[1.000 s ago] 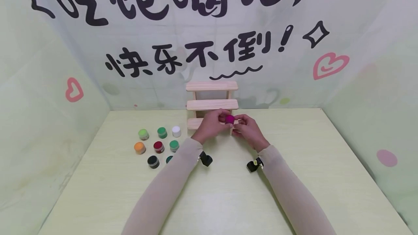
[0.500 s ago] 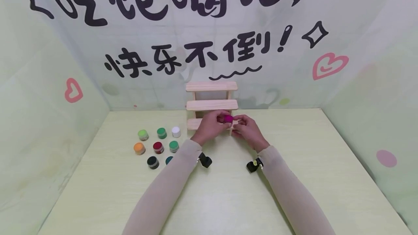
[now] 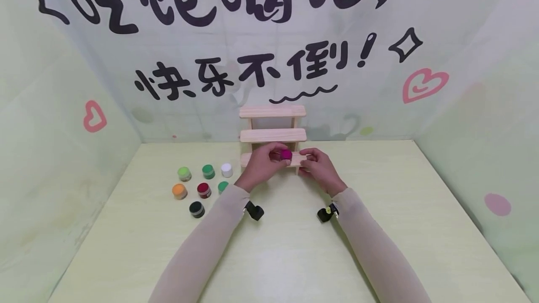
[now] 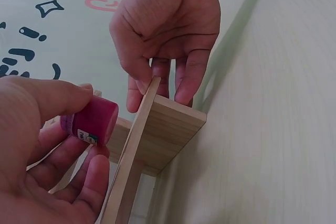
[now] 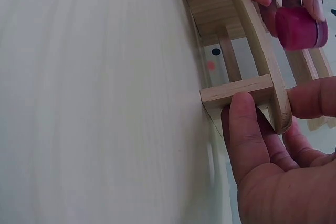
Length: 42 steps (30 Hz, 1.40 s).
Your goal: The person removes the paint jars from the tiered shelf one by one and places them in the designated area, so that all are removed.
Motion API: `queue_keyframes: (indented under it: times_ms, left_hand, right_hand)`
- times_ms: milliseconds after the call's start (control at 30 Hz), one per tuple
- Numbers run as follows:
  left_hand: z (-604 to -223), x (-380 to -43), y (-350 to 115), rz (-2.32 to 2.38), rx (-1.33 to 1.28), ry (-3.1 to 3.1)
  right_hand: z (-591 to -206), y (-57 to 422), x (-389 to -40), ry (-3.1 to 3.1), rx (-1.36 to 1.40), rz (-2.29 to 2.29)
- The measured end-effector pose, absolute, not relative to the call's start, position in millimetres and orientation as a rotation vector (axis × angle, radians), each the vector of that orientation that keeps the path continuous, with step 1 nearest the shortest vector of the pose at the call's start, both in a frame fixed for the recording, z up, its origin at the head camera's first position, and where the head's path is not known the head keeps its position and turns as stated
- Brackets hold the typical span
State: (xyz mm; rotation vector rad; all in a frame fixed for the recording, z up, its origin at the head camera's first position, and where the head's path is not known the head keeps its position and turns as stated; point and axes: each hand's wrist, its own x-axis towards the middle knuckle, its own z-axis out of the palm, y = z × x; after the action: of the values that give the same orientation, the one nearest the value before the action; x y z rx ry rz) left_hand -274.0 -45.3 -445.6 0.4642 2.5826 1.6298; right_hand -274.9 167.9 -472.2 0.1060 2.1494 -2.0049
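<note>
My left hand pinches a small magenta paint jar between thumb and fingers, over the lowest step of a three-step wooden display rack. In the left wrist view the paint jar is tilted on its side close to the shelf board, part of a printed label showing. My right hand grips the right end of that lowest step; in the right wrist view its thumb lies against the end leg and fingers hold the board. The paint jar also shows there, above the right hand.
Several paint jars stand left of the rack, among them light green, orange, dark red, black and white. My left sleeve overlaps this group. A printed cloth wall rises behind the rack.
My left hand has moved left with the magenta paint jar, from the lowest step's right end towards its middle. The left sleeve now covers a teal jar. My right hand has stayed on the rack.
</note>
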Motion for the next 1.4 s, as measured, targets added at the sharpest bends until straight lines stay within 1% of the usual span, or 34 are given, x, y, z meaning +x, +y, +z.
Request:
queue_keyframes:
  times_ms: [433,933,1133,1400]
  left_hand:
    - [-440.5,-259.4,-64.9,1.643,0.436,2.596]
    - [-422.0,-230.6,-88.6,1.607,0.397,2.572]
    - [-419.2,-223.3,-102.4,1.614,0.404,2.561]
    - [-421.8,-211.8,-128.3,1.612,0.344,2.535]
  right_hand:
    - [-472.7,167.1,-275.5,2.154,0.102,-1.999]
    - [-473.1,167.6,-275.9,2.138,0.103,-2.016]
    - [-472.8,168.3,-276.8,2.14,0.105,-2.006]
    - [-472.6,168.8,-275.5,2.14,0.108,-2.019]
